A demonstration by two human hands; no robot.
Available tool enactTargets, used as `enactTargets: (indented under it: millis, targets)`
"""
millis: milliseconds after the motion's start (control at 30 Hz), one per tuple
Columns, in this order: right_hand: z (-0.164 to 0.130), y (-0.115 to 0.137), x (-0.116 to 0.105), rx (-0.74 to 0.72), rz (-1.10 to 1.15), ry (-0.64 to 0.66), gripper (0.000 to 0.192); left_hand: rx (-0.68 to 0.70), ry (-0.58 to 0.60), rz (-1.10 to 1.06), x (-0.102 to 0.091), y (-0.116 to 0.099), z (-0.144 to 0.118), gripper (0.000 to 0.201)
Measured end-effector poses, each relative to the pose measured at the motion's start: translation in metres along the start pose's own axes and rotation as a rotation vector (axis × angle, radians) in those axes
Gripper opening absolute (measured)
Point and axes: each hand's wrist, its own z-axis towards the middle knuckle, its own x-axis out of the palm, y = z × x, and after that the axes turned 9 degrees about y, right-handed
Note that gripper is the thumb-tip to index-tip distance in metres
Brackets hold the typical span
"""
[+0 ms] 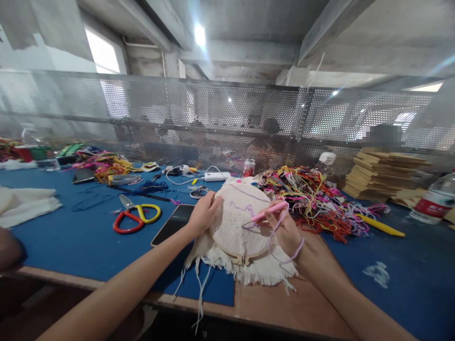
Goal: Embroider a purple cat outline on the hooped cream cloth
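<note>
White cloth with frayed edges (263, 273) is stretched in a round embroidery hoop (222, 249), tilted over the table edge. My left hand (205, 211) grips the hoop's left rim, thumb on top and the other fingers hidden beneath. My right hand (286, 232) is closed round a pink punch needle (272, 211), its metal tip at the cloth near the middle. Lilac yarn (273, 244) runs from the pen's back end and loops down around my right wrist. A wavy line of lilac stitches (241, 206) shows on the cloth above the tip.
Red-and-yellow scissors (137, 215) and a dark phone (172, 223) lie left of the hoop. Tangled yarn (309, 199) heaps at the right, beside a yellow tool (382, 225). Behind stand a drink can (249, 167), stacked brown packets (380, 175), a bottle (435, 199) and a perforated metal screen (227, 111).
</note>
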Motion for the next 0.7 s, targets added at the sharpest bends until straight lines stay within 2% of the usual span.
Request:
enactTargets:
  millis: [200,333,467,567,700]
  targets:
    - [0.002,-0.008,0.005,-0.018,0.096,0.000,0.019,-0.024,0.002,-0.006,0.000,-0.001,0.000,0.025]
    - [0.000,-0.012,0.009,0.034,0.181,0.041,0.024,-0.021,0.002,-0.002,-0.001,-0.002,-0.001,0.024]
    - [-0.004,-0.004,0.012,0.114,0.102,0.175,0.025,-0.014,-0.014,-0.002,-0.002,-0.004,-0.001,0.024]
    - [-0.005,0.002,0.011,0.086,-0.002,0.206,0.020,0.000,-0.029,0.000,-0.002,-0.004,-0.001,0.024]
    - [-0.006,0.009,0.003,0.007,-0.048,0.146,0.014,0.023,-0.030,0.002,-0.001,-0.003,0.000,0.025]
